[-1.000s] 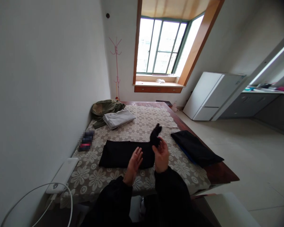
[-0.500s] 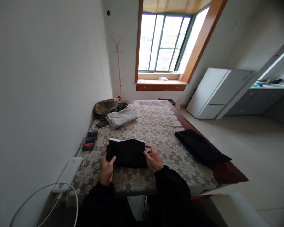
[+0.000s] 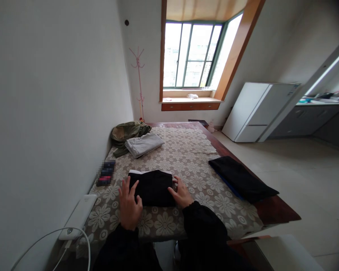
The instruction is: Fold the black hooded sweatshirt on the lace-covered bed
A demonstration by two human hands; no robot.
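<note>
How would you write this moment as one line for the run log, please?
left hand: open, flat on folded black garment | right hand: open, at its right edge | surface: floral lace cover

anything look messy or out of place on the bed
Mostly tidy. Only the olive green garment at the far left corner lies crumpled, unlike the folded grey cloth beside it and the folded black garment under both hands.

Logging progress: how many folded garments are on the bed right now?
3: black folded garment under both hands, grey folded garment far left, dark folded garment at right edge. The crumpled green garment isn't folded.
</note>
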